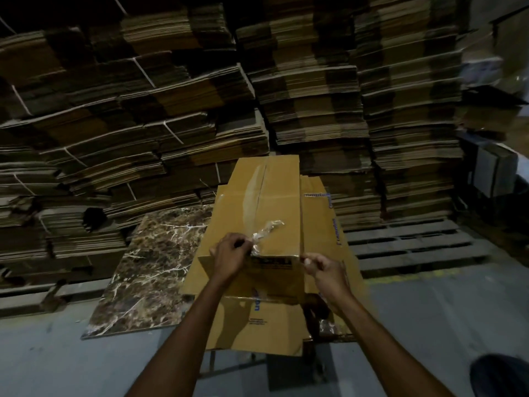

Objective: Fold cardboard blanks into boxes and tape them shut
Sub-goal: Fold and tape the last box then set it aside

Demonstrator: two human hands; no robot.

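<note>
Here's the box [282,202] right in front of me, brown cardboard, folded up and lying long-ways away from me on a pile of flat blanks [323,224] with blue lettering on them. A shiny clear tape strip [252,193] runs up the middle seam of the top face.

My left hand [229,256] is at the near edge of the box, thumb and fingertips pinched tight on a crumpled tape end [267,231] that's all wrinkled, stretching up and to the right across the top face.

My right hand [325,267] is at the near right corner of the box, fingers curled in and thumb pressed against the forefinger. I can't tell whether there's anything between them; it's dim and a bit blurred there.

One more blank [257,325] hangs off the near side under my forearms, blue print showing on it too.

To the left, a dark marble-patterned slab [148,267] lies flat, just beside the pile. Behind everything, tall stacks of flattened cardboard [128,110] fill the back wall, some bundled with white strapping. Wooden pallets [409,245] sit at their foot on the right. Grey floor [86,368] below, and a dark shoe [501,373] at the bottom right corner.
</note>
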